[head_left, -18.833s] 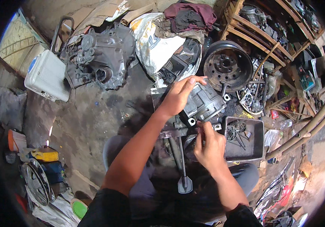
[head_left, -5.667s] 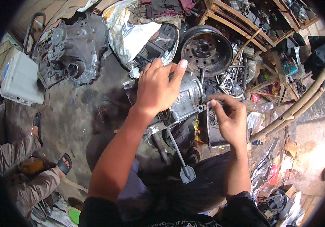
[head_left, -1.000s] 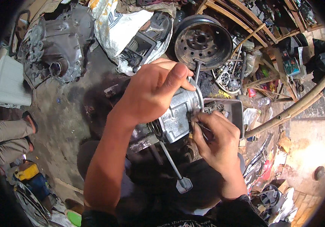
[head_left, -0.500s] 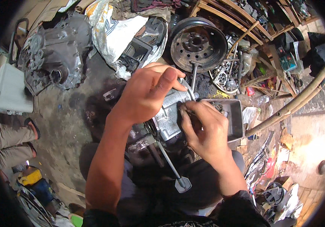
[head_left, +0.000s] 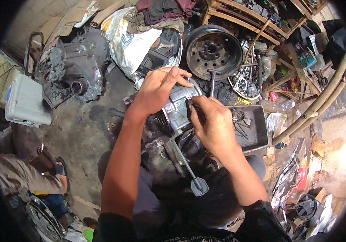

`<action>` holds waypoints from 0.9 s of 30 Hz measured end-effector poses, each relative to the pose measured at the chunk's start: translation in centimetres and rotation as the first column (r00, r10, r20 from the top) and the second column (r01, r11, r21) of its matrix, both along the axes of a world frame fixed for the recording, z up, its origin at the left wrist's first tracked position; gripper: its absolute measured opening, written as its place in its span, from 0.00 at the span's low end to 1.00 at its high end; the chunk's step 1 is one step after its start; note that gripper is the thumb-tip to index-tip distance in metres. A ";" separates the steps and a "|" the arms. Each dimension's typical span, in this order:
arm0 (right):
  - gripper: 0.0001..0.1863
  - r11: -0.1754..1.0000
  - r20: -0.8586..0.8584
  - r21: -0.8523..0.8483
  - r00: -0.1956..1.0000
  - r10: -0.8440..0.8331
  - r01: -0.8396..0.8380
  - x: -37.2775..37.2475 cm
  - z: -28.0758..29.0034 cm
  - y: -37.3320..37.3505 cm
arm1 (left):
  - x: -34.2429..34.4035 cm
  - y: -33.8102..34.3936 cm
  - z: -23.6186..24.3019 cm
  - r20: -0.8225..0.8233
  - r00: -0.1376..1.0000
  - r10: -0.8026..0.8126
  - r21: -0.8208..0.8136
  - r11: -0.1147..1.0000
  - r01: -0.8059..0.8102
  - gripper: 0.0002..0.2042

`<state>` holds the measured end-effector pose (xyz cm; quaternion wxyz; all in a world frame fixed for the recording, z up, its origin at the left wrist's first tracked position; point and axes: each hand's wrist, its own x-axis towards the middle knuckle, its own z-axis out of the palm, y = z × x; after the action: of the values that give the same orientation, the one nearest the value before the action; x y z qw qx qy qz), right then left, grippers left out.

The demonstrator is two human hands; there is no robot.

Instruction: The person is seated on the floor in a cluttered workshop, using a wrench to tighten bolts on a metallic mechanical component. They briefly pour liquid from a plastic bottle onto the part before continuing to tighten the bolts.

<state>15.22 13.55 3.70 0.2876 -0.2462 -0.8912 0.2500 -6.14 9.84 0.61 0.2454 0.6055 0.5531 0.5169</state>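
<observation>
Between my knees is a silver cast-metal housing (head_left: 175, 114) with ribs and a rounded far edge. My left hand (head_left: 156, 92) lies over its far left side, fingers stretched to the right and thumb raised. My right hand (head_left: 214, 126) is at the housing's right face with thumb and fingertips pinched together. Something small and dark shows at those fingertips, too hidden to name. Below the housing, a metal rod with a flat paddle-shaped end (head_left: 199, 186) slants toward me. The underside of the housing is partly in shadow.
A grey metal tray (head_left: 261, 131) with loose parts sits to the right. Beyond are a steel wheel rim (head_left: 214, 52), a white sack (head_left: 128, 44) and a large gearbox casing (head_left: 74, 68). At the left are a white box (head_left: 30, 103) and another person's trousered leg (head_left: 28, 173).
The view has shifted, so the surroundings sit farther right. Both my hands stay at the housing, the right still pinched. The other person's legs and sandals at the left have changed position.
</observation>
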 end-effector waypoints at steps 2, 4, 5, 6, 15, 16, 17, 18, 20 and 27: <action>0.07 1.000 -0.053 0.022 0.999 -0.006 0.007 0.6 -0.5 -0.4 | 0.4 -0.2 -0.1 -0.022 1.000 0.000 0.029 1.000 0.000 0.40; 0.07 0.999 -0.123 0.052 0.992 0.002 0.005 1.3 -0.6 -0.7 | 0.8 -0.8 0.3 -0.066 0.994 0.093 0.026 0.995 -0.091 0.39; 0.07 0.998 -0.151 0.055 0.989 0.001 0.007 1.5 -0.3 -0.8 | 1.0 -0.8 0.2 -0.082 0.984 0.160 0.011 0.987 -0.160 0.39; 0.06 0.998 -0.177 0.059 0.984 0.003 0.008 1.7 0.1 -0.9 | 1.2 -0.8 0.1 -0.098 0.968 0.229 -0.001 0.973 -0.230 0.39; 0.07 0.999 -0.233 -0.010 0.972 -0.044 0.042 4.9 2.5 -1.7 | 2.7 -2.5 1.2 -0.297 0.920 0.256 -0.131 0.943 -0.305 0.26; 0.07 0.999 -0.243 -0.009 0.969 -0.038 0.037 5.3 2.4 -1.9 | 2.5 -2.6 1.3 -0.321 0.915 0.246 -0.158 0.938 -0.308 0.26; 0.07 1.000 -0.254 -0.008 0.967 -0.031 0.030 5.5 2.3 -2.1 | 2.2 -2.8 1.5 -0.345 0.909 0.236 -0.184 0.932 -0.312 0.26; 0.07 0.999 -0.236 -0.017 0.971 -0.041 0.039 5.9 2.3 -2.1 | 2.5 -2.6 2.0 -0.360 0.907 0.221 -0.211 0.927 -0.309 0.27; 0.08 0.998 -0.202 -0.034 0.978 -0.060 0.054 6.6 2.5 -2.2 | 3.0 -2.5 2.8 -0.406 0.891 0.204 -0.284 0.898 -0.336 0.27; 0.09 0.999 -0.163 -0.028 0.986 -0.028 0.024 5.8 1.7 -3.0 | 3.7 -3.0 3.4 -0.545 0.821 0.172 -0.241 0.905 -0.350 0.29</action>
<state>21.00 10.55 5.37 0.3598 -0.2402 -0.8579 0.2770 -2.47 6.80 4.01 0.1133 0.5881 0.7552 0.2663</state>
